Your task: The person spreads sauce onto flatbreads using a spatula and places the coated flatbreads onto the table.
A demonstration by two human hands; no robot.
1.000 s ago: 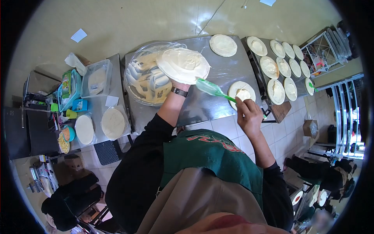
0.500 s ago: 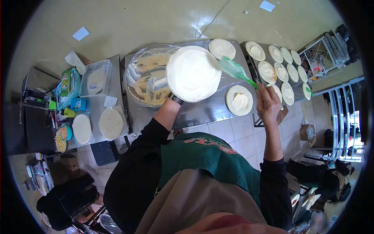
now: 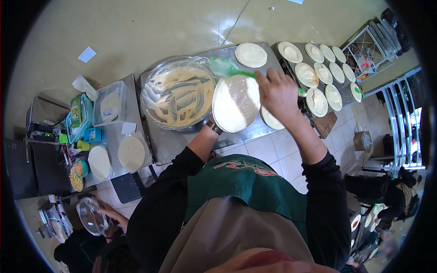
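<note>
Under a white-coated round disc (image 3: 236, 103), my left hand (image 3: 212, 122) holds it up over the metal table; its fingers are mostly hidden beneath. My right hand (image 3: 278, 91) grips a green spatula (image 3: 227, 68), whose blade is above the bowl's right edge and the disc's upper left. The large clear-rimmed bowl (image 3: 177, 93) holds cream-coloured spread with streaks wiped through it. Behind the disc lies another coated round (image 3: 251, 55). One more round (image 3: 271, 119) is partly covered by the held disc and my right arm.
Several coated rounds stand on the right table (image 3: 291, 52). On the left are a clear plastic box (image 3: 109, 103), a blue basket (image 3: 81, 117) and plain rounds (image 3: 132, 153). A person's hand (image 3: 111, 213) holds a clear bowl (image 3: 92, 216) at lower left; another person is at lower right.
The held disc has shifted right and tilted. My right hand has moved left over the table, bringing the spatula toward the bowl. A person with a clear bowl has come into view at lower left.
</note>
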